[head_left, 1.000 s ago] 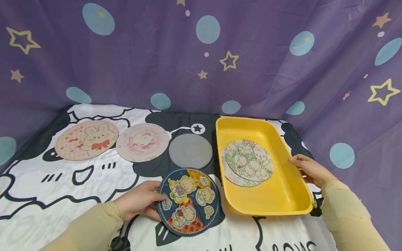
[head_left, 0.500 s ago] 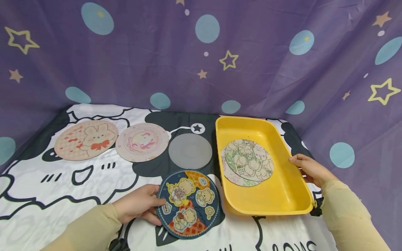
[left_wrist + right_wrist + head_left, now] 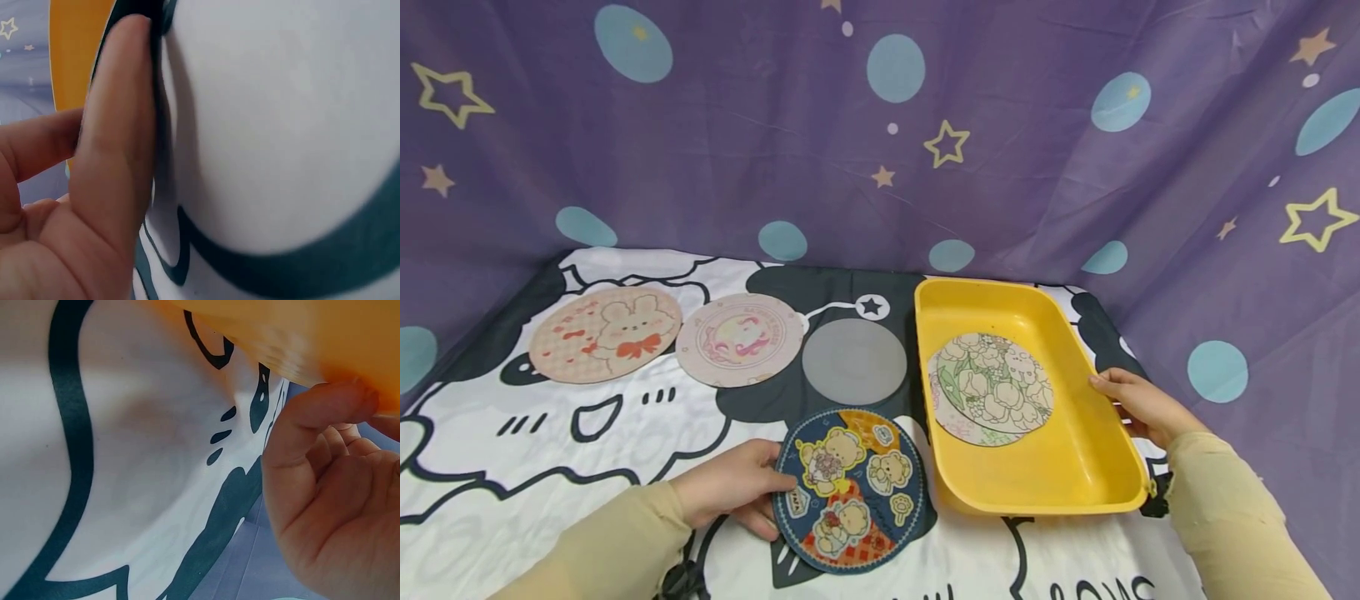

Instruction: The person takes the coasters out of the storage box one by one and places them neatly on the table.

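My left hand (image 3: pixel 730 487) pinches the left edge of a round dark blue mat (image 3: pixel 880 508) printed with bears, thumb on top and fingers beneath. The mat lies low over the cloth, just left of the yellow plastic tub (image 3: pixel 1060 492). In the left wrist view, fingers (image 3: pixel 119 137) of this hand show close up at the mat's edge. My right hand (image 3: pixel 1142 408) grips the right rim of the tub; in the right wrist view its curled index finger (image 3: pixel 312 412) meets the yellow rim. Inside the tub, a flower-printed round mat (image 3: pixel 1000 383) overlaps a pinkish one (image 3: pixel 958 427).
On the patterned cloth (image 3: pixel 550 433), a pink rabbit mat (image 3: pixel 606 333), a pink unicorn mat (image 3: pixel 740 340) and a plain grey disc (image 3: pixel 855 361) lie in a row left of the tub. A purple curtain (image 3: pixel 737 125) hangs behind.
The left hand and blue mat have shifted slightly down and toward the viewer. The right hand and tub stay where they were.
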{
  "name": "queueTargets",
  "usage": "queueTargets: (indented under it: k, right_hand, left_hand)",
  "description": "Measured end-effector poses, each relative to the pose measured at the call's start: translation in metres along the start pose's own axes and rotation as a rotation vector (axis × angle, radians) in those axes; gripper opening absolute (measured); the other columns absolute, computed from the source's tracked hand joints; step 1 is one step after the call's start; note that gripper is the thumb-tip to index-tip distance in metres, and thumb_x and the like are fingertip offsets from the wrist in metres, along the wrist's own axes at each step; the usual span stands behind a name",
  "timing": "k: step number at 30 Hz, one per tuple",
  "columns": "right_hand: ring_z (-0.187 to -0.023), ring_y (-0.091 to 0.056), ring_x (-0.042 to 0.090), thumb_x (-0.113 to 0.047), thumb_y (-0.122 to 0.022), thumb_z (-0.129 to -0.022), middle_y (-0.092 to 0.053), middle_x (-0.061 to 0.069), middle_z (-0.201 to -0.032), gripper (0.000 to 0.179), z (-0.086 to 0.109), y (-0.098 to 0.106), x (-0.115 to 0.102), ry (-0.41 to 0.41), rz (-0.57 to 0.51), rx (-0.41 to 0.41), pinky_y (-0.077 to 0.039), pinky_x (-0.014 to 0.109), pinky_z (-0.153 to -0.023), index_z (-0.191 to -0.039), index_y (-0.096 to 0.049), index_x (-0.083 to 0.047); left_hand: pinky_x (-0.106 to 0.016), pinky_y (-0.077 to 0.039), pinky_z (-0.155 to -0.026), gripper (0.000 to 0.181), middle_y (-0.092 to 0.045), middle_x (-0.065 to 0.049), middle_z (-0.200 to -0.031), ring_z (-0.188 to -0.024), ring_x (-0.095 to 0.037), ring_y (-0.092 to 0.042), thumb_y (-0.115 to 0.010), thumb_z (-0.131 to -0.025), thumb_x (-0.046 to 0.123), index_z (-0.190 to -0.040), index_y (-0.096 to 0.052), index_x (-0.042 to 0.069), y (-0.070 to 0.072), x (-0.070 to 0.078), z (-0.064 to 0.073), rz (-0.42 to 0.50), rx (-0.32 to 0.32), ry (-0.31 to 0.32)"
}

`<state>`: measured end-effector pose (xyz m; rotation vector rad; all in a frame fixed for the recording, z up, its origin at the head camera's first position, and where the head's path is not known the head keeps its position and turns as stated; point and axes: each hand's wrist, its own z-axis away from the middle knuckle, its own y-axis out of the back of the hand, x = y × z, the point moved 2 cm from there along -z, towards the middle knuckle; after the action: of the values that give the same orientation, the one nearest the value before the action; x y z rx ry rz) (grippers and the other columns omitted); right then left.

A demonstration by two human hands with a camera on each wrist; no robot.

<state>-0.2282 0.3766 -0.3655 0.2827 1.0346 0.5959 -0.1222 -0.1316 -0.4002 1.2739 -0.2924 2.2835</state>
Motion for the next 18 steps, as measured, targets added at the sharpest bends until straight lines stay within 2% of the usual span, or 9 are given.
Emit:
queueTargets:
  k: [4, 7, 12, 18]
  right_hand:
    - [-0.079, -0.059, 0.015, -0.042, -0.046, -0.104, -0.061, -0.004, -0.091, 0.035, 0.0, 0.0, 0.0, -0.001, -0.003, -0.005, -0.054, 0.026, -0.066, -0.11, -0.049, -0.008]
    - [-0.079, -0.059, 0.014, -0.043, -0.046, -0.104, -0.061, -0.004, -0.091, 0.036, 0.0, 0.0, 0.001, -0.002, -0.005, -0.007, -0.054, 0.026, -0.066, -0.11, -0.049, -0.008]
    - [-0.079, -0.058, 0.014, -0.042, -0.046, -0.104, -0.06, -0.005, -0.091, 0.035, 0.0, 0.0, 0.001, 0.0, -0.005, -0.01, -0.053, 0.026, -0.066, -0.111, -0.049, -0.008]
    - [-0.078, -0.059, 0.014, -0.043, -0.046, -0.104, -0.061, -0.005, -0.09, 0.035, 0.0, 0.0, 0.0, 0.004, -0.004, -0.012, -0.053, 0.026, -0.065, -0.109, -0.049, -0.009]
  left_hand:
    - [-0.032, -0.061, -0.055, 0.027, -0.072, -0.014, -0.082, -0.063, -0.017, -0.07, -0.053, -0.098, 0.007, -0.119, -0.053, -0.011, 0.002, 0.002, -0.002, -0.075, 0.107, -0.012]
    - [-0.032, -0.061, -0.054, 0.033, -0.071, -0.012, -0.083, -0.06, -0.015, -0.068, -0.054, -0.097, 0.005, -0.124, -0.049, -0.014, 0.006, 0.004, -0.003, -0.112, 0.179, -0.023]
    - [-0.034, -0.062, -0.056, 0.044, -0.07, -0.012, -0.091, -0.062, -0.014, -0.066, -0.055, -0.095, 0.001, -0.133, -0.042, -0.017, 0.013, 0.007, -0.001, -0.148, 0.239, -0.042]
    - [-0.034, -0.062, -0.058, 0.039, -0.069, -0.01, -0.089, -0.066, -0.015, -0.064, -0.057, -0.092, -0.002, -0.129, -0.051, -0.014, 0.019, 0.007, -0.002, -0.188, 0.303, -0.07]
